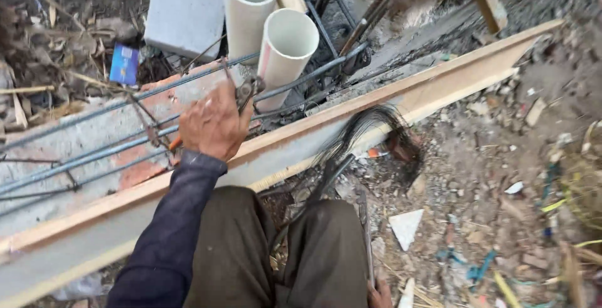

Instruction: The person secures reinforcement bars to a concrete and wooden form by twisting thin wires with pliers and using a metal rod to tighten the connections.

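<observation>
Steel rebar [94,154]: several long grey bars run side by side over a brick and mortar footing [81,135], held together with thin tie wire.
Left hand [213,125]: it is closed around the orange handles of a pair of pincers [246,92]; the metal head of the tool sits at the bars, just beside the white pipes.
Right hand [379,295]: only a small part shows at the bottom edge; it touches a long thin metal rod [365,239], but I cannot tell how far it is closed.
Wooden plank [401,92]: long and pale, it lies diagonally between the person's knees and the bars.
White plastic pipes [285,48]: two stand tilted behind the bars, open ends up.
Black wire bundle [360,129]: it hangs over the plank, near the right knee.
Ground [495,176]: rubble, dry leaves and small scraps.
</observation>
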